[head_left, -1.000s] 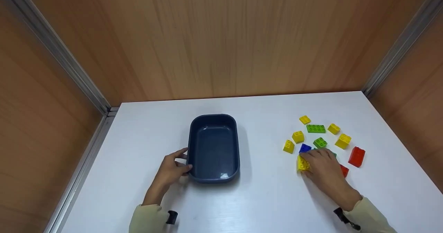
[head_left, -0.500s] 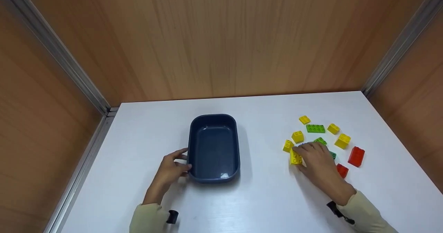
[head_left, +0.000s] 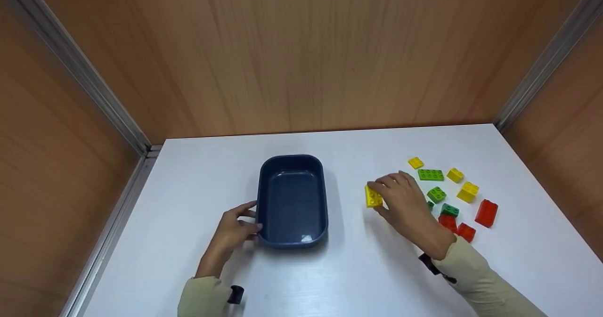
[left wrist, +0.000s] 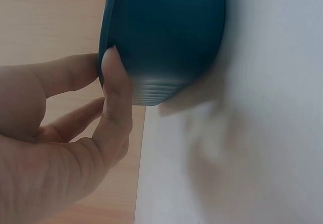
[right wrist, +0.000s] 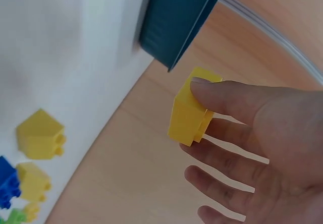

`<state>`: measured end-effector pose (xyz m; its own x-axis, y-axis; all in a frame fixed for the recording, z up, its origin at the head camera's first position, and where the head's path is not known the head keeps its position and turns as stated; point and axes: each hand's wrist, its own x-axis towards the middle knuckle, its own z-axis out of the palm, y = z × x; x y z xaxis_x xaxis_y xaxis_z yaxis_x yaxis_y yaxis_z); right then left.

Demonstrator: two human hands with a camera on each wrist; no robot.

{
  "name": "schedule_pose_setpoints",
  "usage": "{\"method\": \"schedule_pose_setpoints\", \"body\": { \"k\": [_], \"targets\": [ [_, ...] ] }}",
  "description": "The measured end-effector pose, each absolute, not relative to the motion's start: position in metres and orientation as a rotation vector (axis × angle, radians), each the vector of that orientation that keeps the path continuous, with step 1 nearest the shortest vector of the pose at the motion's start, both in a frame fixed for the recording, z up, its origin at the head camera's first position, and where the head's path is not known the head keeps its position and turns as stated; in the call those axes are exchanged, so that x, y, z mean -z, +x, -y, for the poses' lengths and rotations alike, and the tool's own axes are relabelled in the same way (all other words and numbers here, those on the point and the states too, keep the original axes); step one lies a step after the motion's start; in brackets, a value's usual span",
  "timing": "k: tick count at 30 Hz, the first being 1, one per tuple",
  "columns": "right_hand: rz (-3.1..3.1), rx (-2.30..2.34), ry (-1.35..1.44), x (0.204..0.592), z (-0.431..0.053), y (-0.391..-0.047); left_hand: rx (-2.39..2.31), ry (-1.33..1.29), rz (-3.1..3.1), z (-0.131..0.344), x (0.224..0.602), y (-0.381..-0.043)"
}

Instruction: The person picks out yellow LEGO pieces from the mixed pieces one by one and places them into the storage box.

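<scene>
My left hand (head_left: pixel 233 232) holds the left side of a dark blue rectangular bin (head_left: pixel 292 247) near its front corner. In the left wrist view, the thumb lies on the bin's wall (left wrist: pixel 166 37) and a finger meets the rim. My right hand (head_left: pixel 406 206) pinches a yellow toy building brick (head_left: pixel 372 197) between thumb and fingers, above the table to the right of the bin. The right wrist view shows the thumb across the brick's flat side, with the other fingers spread below.
Loose bricks lie on the right of the white table (head_left: pixel 188 185): several yellow (head_left: pixel 468 192), green (head_left: pixel 430 174) and red (head_left: pixel 485 213). A blue brick (right wrist: pixel 7 181) appears in the right wrist view. Wooden panels (head_left: pixel 301 58) enclose the back and sides.
My right hand has lifted the yellow brick and carried it left, away from the other bricks and toward the bin. The left hand and the bin have stayed in place.
</scene>
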<state>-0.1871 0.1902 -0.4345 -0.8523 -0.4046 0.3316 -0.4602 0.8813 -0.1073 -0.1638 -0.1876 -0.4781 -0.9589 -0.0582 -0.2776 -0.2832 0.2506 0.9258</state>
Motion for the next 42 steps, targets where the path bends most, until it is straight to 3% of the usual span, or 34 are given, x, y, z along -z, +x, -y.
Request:
{"method": "schedule_pose_setpoints", "body": {
  "k": [15,42],
  "targets": [
    [2.808,-0.192,0.766,0.418,-0.139,-0.202,-1.831,-0.303,-2.309,0.189,0.479,-0.163],
    [2.818,-0.165,0.899,0.428,-0.102,-0.229,-1.825,-0.288,-2.316,0.191,0.479,-0.165]
  ]
}}
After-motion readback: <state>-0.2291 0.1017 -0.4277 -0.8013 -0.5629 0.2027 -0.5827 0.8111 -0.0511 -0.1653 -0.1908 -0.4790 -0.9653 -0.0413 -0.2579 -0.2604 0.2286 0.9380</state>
